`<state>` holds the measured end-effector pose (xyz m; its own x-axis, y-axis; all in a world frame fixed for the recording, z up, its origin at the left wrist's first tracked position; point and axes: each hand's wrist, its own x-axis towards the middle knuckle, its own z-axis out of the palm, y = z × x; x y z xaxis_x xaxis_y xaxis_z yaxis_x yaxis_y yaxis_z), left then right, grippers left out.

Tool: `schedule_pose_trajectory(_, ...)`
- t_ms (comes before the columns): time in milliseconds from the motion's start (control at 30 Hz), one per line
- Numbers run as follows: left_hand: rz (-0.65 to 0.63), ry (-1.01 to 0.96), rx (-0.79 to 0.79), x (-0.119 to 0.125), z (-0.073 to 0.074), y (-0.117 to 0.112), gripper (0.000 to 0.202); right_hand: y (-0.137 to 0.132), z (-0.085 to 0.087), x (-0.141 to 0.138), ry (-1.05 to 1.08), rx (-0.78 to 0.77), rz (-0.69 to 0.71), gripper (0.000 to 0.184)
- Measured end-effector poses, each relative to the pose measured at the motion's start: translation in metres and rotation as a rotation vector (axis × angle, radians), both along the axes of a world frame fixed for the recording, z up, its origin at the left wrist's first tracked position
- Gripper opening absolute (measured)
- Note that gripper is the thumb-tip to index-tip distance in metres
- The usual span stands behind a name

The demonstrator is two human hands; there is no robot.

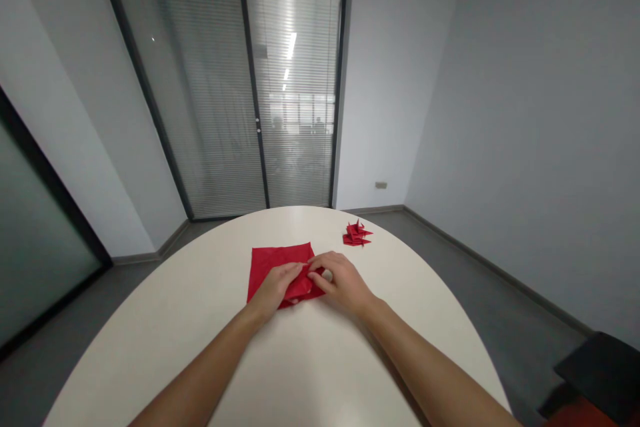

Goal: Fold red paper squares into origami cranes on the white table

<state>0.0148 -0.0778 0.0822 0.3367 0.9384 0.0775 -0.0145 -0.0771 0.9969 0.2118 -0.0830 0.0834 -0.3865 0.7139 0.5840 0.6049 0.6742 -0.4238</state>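
Observation:
Both hands are closed on a folded piece of red paper (299, 287) near the middle of the table. My left hand (274, 288) grips its left side, with the thumb along the top and fingertips partly hidden beneath. My right hand (345, 279) pinches its upper right edge between thumb and fingers. Under the folded piece lies a larger red sheet (267, 259), spread flat and partly covered by my hands. Beyond my right hand sit several red origami cranes (357, 234), bunched together with pointed tips sticking out.
The round white table (210, 320) has its curved far edge just past the paper and cranes. A dark chair (603, 373) stands at the lower right. Glass panels with blinds (300, 167) and grey walls lie beyond.

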Motion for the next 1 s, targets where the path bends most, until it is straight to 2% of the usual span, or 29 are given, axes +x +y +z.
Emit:
schedule_pose_trajectory(133,0.051,-0.213,-0.092,-0.006,0.001,0.003,0.040,0.002,-0.003,-0.001,0.158,-0.103,-0.095,0.009)
schedule_pose_trajectory(267,0.079,-0.328,-0.127,-0.005,-0.001,0.008,0.044,0.006,-0.007,-0.004,0.295,-0.153,-0.093,0.011)
schedule_pose_trajectory(400,0.154,-0.241,-0.140,0.001,-0.003,0.009,0.036,0.008,-0.010,-0.007,0.359,-0.146,-0.089,0.017)
schedule_pose_trajectory(567,0.185,-0.199,-0.146,0.006,-0.002,0.007,0.024,0.001,-0.006,-0.008,0.294,-0.135,-0.084,0.021)
schedule_pose_trajectory(700,0.227,-0.212,-0.135,0.007,-0.005,0.008,0.026,-0.003,-0.004,-0.008,0.248,-0.141,-0.063,0.027)
schedule_pose_trajectory(1000,0.288,-0.158,-0.082,0.013,-0.007,0.010,0.028,0.000,-0.006,-0.007,0.291,-0.171,-0.109,0.019)
